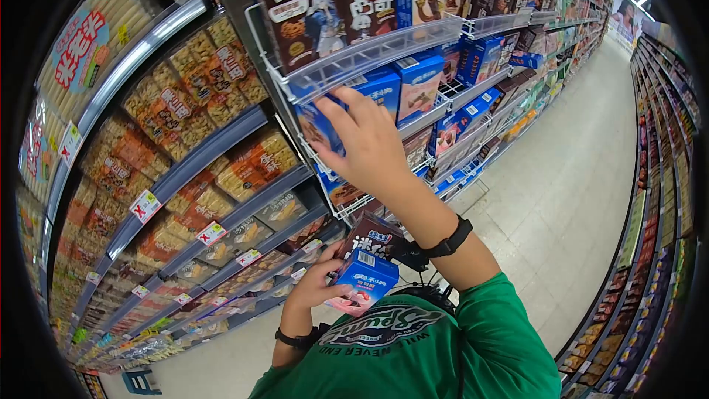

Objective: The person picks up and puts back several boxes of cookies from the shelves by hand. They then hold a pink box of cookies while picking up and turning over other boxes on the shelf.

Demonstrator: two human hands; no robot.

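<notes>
My left hand (314, 284) is closed around two snack boxes in front of my chest. One is a blue and pink box (367, 281) with a barcode on its end. Behind it, partly covered, is a dark brown box (367, 235) with white lettering. My right hand (365, 140) reaches to the wire rack, its thumb and fingers spread apart over a blue box (314, 127) on the second tier. The palm side and part of that box are hidden. Next to the hand stand another blue box (382, 89) and a blue box with a pale pink front (419, 83).
Brown cookie boxes (303, 15) fill the tier above, behind a clear plastic lip (377, 48). At left, shelves hold bagged snacks (170, 107) with price tags (145, 207). A tiled aisle (569, 155) runs along the right, with another stocked shelf (650, 177) beyond.
</notes>
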